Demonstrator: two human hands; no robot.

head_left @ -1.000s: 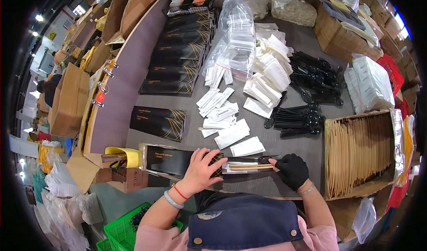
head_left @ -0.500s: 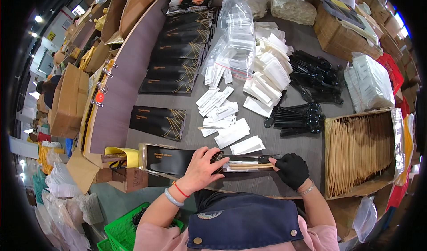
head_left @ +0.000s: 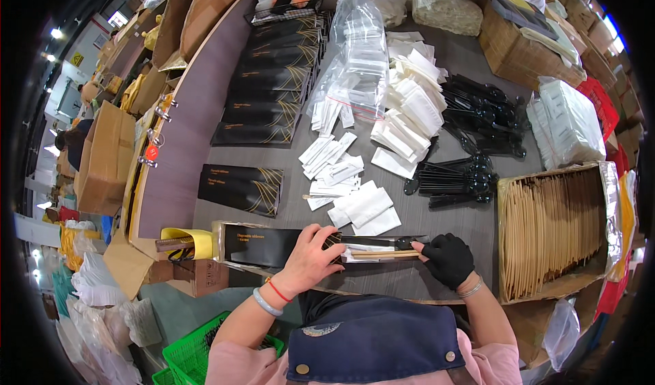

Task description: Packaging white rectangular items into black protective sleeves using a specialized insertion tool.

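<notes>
My left hand (head_left: pixel 310 255), bare with a red cord and a pale bangle at the wrist, grips the open end of a black printed cutlery sleeve (head_left: pixel 269 244). That sleeve lies in a long cardboard box along the table's near edge. From its mouth stick wooden chopsticks (head_left: pixel 382 254), a black plastic spoon (head_left: pixel 382 240) and a white packet, partly hidden. My right hand (head_left: pixel 447 261), in a black fingerless glove, is closed at their outer ends, thumb against the chopsticks. Just beyond lie white paper packets (head_left: pixel 365 206).
Stacked black sleeves (head_left: pixel 266 98) fill the back left, with a few sleeves (head_left: pixel 240 188) nearer. Black spoons (head_left: pixel 454 180) lie right of centre. A carton of chopsticks (head_left: pixel 552 231) stands at the right. A clear bag (head_left: pixel 358 51) of packets lies at the back; a green basket (head_left: pixel 194 351) is below left.
The nearest white packets now overlap more than before. Both hands stay almost in place, with the chopsticks and spoon still partly out of the sleeve.
</notes>
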